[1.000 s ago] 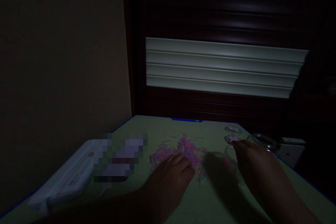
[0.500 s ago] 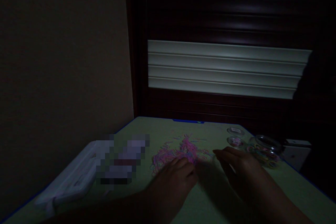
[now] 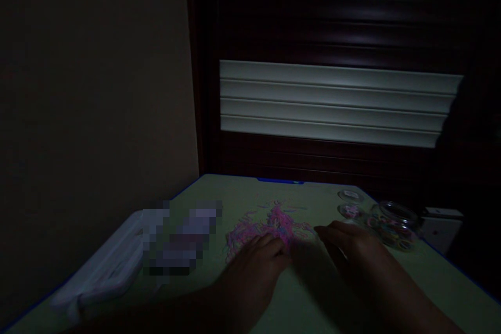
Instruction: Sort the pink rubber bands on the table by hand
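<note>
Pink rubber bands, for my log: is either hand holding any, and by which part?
Nothing appears held: the left hand lies on the pink rubber bands; the right hand is open beside them.

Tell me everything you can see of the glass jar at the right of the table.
The glass jar is squat, round and clear, with a thick rim at the top and no lid visible on it. Small rubber bands in mixed colours lie heaped in its lower part against the glass. It stands near the far right edge of the pale green table, just beyond the person's right hand, which seems not to touch it, though the dim light makes that hard to judge.
</note>
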{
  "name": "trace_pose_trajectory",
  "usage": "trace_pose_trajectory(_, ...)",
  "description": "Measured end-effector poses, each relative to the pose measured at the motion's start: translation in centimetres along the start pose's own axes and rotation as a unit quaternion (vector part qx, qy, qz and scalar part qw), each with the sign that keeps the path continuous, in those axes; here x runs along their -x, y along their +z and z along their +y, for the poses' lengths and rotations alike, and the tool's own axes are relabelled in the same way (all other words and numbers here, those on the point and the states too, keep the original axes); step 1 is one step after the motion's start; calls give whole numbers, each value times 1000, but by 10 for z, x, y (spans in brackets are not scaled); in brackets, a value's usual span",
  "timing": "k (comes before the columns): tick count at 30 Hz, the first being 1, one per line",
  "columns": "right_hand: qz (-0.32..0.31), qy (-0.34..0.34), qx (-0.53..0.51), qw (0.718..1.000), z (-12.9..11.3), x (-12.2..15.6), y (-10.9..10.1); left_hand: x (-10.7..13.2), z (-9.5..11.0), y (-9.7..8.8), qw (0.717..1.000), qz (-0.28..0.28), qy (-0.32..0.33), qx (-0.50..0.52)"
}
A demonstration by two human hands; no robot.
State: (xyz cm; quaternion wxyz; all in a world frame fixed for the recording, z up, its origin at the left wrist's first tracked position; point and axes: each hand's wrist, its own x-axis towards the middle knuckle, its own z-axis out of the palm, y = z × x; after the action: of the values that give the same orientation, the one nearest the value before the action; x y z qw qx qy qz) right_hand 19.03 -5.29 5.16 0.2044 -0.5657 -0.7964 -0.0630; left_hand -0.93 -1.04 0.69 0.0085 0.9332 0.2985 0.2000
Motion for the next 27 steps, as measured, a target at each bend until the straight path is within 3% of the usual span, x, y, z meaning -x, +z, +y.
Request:
trace_pose_trajectory(11,34,-14,14,999,-4,0,-2,0,1,-2,1000,0,0,-16)
trace_pose_trajectory(27,-2,-7,4,1000,-1,-2,2,-1,0,2,991,-6,50,-123)
